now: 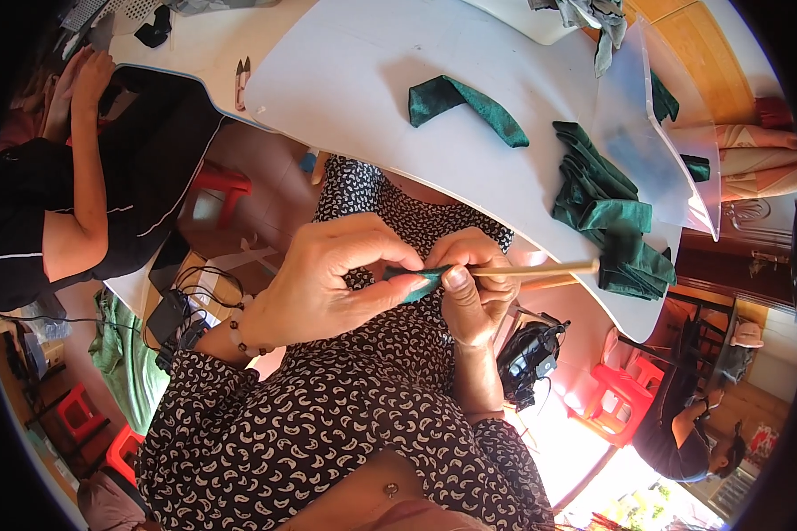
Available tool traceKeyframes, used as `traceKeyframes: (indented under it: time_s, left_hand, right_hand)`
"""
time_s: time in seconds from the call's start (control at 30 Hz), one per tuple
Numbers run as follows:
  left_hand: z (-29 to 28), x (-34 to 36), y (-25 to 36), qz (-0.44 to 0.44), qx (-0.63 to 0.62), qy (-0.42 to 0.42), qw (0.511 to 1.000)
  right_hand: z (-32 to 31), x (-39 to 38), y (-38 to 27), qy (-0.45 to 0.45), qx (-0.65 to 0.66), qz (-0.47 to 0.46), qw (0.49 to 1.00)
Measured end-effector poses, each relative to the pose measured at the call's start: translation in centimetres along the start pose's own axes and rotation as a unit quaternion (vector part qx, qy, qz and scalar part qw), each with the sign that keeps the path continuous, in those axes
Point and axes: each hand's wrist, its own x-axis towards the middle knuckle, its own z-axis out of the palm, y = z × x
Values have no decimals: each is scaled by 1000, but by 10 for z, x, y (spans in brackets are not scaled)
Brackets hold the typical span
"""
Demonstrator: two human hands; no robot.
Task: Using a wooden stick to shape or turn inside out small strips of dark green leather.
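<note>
My left hand (328,274), at the centre of the view, pinches a small piece of dark green fabric (412,285) between thumb and fingers. My right hand (474,296) is closed on a slim wooden rod (553,268), with the thumb near the rod's left end where it meets the fabric; how far the rod goes into the fabric is hidden. A second wooden rod (540,283) lies just below it, partly hidden. On the white table (345,62) ahead lie a folded green strip (465,111) and a pile of green velvet strips (593,203).
A clear plastic panel (655,142) stands at the table's right. Small snips (241,84) lie at its left. Co-workers (71,203) (686,429) are at left and lower right. Red stools (620,403), a black bag (531,354), cables and green cloth (124,354) surround me.
</note>
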Motion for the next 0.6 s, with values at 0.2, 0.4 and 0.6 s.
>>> traceKeyframes:
  time_s: [0.2, 0.4, 0.6]
  left_hand:
    - [11, -11, -13, -34, -134, 74, 988]
    - [15, -6, -23, 23, -33, 74, 996]
    - [15, -6, -23, 20, -40, 58, 997]
  right_hand:
    - [4, -4, 6, 33, 35, 13, 999]
    - [0, -11, 14, 79, 64, 15, 995]
    - [-3, -11, 14, 42, 120, 12, 992]
